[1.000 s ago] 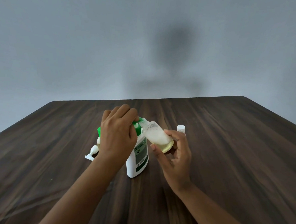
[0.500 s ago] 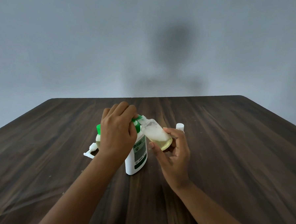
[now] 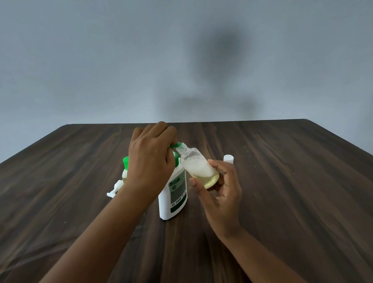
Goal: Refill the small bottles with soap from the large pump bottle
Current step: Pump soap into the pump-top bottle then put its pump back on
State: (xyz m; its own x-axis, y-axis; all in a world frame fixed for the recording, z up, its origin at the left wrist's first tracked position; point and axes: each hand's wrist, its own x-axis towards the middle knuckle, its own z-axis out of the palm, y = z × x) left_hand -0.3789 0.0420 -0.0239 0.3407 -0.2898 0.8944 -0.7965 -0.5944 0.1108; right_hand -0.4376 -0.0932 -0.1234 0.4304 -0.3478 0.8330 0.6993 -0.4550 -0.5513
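Note:
A large white pump bottle (image 3: 174,197) with a green label and green pump stands on the dark wooden table (image 3: 286,190). My left hand (image 3: 150,159) covers the green pump head, fingers curled over it. My right hand (image 3: 220,186) holds a small clear bottle (image 3: 198,168) tilted, its open neck against the green spout. Yellowish soap and white foam lie in that small bottle. Behind my left wrist stands another small bottle (image 3: 125,166) with a green cap, mostly hidden.
A small white cap (image 3: 228,158) stands on the table to the right of my right hand. A white pump piece (image 3: 114,189) lies left of my left forearm. A grey wall rises behind the table's far edge.
The hands and both bottles keep their places. The small bottle's neck stays at the spout; my left hand sits slightly higher on the pump than before.

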